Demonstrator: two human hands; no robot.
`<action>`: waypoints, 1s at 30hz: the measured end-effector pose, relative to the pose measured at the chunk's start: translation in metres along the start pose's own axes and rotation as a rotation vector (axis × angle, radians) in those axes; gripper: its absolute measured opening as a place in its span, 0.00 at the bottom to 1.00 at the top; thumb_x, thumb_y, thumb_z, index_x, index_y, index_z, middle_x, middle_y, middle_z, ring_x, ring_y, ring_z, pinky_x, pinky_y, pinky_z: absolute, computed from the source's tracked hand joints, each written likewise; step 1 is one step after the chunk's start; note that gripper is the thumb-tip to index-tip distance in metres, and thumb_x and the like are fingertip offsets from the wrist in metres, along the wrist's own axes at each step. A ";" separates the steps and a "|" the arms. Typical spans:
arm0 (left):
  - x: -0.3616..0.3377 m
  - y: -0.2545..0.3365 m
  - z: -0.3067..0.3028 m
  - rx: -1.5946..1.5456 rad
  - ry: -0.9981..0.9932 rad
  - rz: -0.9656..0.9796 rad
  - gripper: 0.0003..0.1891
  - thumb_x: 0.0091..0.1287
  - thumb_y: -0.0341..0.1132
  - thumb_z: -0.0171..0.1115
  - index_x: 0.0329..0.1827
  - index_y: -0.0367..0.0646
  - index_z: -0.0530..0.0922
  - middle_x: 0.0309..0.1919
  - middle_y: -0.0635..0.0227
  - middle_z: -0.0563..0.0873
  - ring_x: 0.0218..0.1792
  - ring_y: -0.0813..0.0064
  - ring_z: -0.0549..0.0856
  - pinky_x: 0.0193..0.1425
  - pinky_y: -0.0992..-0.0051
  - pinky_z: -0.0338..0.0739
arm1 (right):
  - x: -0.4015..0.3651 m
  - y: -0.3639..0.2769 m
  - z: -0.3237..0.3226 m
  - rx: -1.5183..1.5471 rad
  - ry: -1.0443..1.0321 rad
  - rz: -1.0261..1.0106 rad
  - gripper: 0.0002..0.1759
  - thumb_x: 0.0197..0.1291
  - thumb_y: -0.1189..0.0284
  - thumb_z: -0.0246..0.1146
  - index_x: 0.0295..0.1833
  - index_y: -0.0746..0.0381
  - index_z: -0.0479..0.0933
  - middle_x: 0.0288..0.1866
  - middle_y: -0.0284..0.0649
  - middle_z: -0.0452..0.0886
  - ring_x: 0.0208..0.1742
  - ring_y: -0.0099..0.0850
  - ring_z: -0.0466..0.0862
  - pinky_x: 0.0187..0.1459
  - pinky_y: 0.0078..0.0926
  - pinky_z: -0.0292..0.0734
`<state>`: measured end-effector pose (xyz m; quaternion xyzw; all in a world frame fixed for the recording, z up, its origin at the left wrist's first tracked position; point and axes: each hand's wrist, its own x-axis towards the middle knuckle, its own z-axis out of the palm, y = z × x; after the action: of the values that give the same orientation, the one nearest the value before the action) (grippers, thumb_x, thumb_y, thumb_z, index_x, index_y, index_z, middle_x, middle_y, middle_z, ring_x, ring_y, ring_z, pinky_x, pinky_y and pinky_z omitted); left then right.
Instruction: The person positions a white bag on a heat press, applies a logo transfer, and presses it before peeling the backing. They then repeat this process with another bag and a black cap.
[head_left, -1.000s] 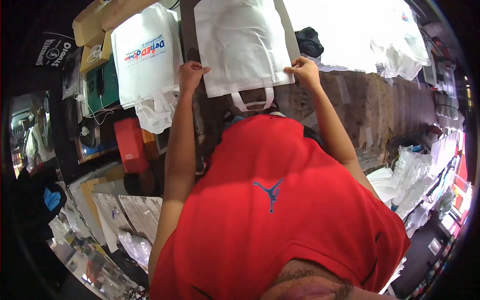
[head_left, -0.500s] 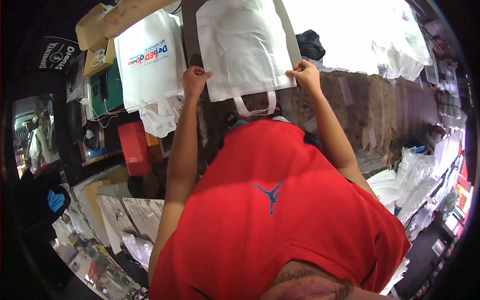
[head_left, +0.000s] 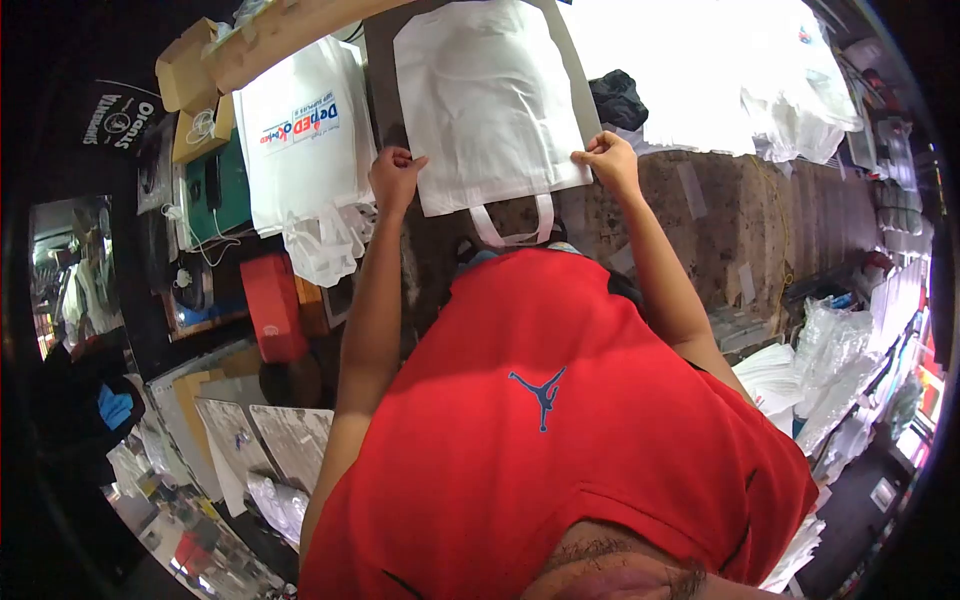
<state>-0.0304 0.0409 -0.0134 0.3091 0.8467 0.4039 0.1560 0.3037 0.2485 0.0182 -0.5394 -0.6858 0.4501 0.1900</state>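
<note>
A plain white tote bag (head_left: 490, 110) lies on a grey board (head_left: 568, 60) in front of me, its handle loop (head_left: 512, 238) hanging over the edge toward my body. My left hand (head_left: 397, 178) pinches the bag's near left edge between thumb and fingers. On the opposite side, my right hand (head_left: 608, 162) grips the near right edge the same way. The cloth between them looks fairly flat, with soft wrinkles higher up.
Left of the board is a stack of printed white bags (head_left: 305, 135). More white bags (head_left: 700, 85) are piled to the right, beside a crumpled black cloth (head_left: 618, 100). A red box (head_left: 273, 308) and an open cardboard box (head_left: 195, 128) stand at left.
Both hands stay on the bag's near edges. The whole scene sits slightly lower in view, the hands and bag included; the bag looks little changed.
</note>
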 end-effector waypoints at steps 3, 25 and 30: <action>-0.010 0.014 -0.001 -0.013 0.080 0.053 0.18 0.49 0.34 0.83 0.36 0.40 0.81 0.24 0.67 0.86 0.26 0.71 0.86 0.36 0.70 0.80 | -0.001 -0.001 -0.001 -0.052 0.027 -0.004 0.19 0.41 0.66 0.83 0.31 0.62 0.81 0.27 0.33 0.84 0.30 0.24 0.82 0.37 0.25 0.78; 0.058 0.197 0.104 0.838 -0.609 0.167 0.68 0.39 0.63 0.84 0.82 0.88 0.45 0.85 0.62 0.34 0.81 0.31 0.38 0.68 0.17 0.53 | -0.033 -0.057 0.013 -0.331 0.121 -0.458 0.13 0.54 0.79 0.69 0.47 0.61 0.82 0.62 0.48 0.79 0.65 0.48 0.76 0.65 0.41 0.72; 0.072 0.172 0.114 0.845 -0.552 0.260 0.64 0.44 0.61 0.82 0.82 0.89 0.44 0.86 0.61 0.37 0.81 0.32 0.42 0.69 0.21 0.55 | 0.002 -0.063 0.080 -0.462 -0.231 -0.511 0.41 0.58 0.71 0.65 0.78 0.58 0.59 0.79 0.63 0.57 0.81 0.61 0.55 0.78 0.54 0.55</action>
<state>0.0419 0.2376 0.0491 0.5425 0.8180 -0.0534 0.1836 0.2072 0.2170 0.0281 -0.3249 -0.8990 0.2795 0.0907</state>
